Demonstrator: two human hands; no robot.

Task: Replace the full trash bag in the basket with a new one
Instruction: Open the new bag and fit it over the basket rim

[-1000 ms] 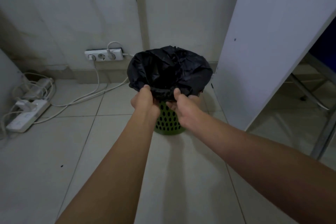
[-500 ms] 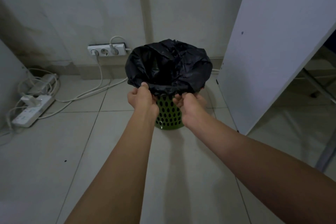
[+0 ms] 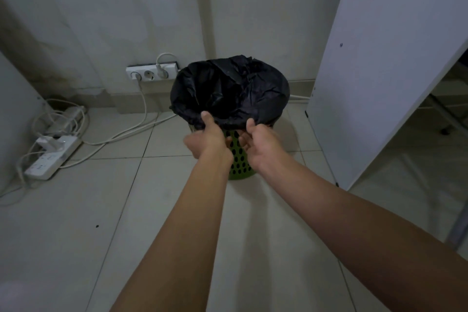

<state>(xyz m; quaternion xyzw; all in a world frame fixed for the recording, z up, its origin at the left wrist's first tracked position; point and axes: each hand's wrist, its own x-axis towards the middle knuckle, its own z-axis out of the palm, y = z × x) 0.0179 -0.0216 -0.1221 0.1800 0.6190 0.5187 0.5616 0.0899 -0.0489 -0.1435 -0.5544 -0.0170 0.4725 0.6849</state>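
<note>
Pale tiled floor [image 3: 76,210] carries a green perforated plastic basket [image 3: 239,162] lined with a crumpled black plastic trash bag [image 3: 230,91]. Left hand [image 3: 209,140] and right hand [image 3: 262,145] each pinch the bag's near rim edge, thumbs on top

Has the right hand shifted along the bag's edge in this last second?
Yes. The right hand has slid rightward along the black plastic trash bag rim over the green perforated basket, widening its gap from the left hand.

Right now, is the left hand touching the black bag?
Touching. The head view shows the left hand with its thumb pressed on the black bag at the near rim fold.
</note>
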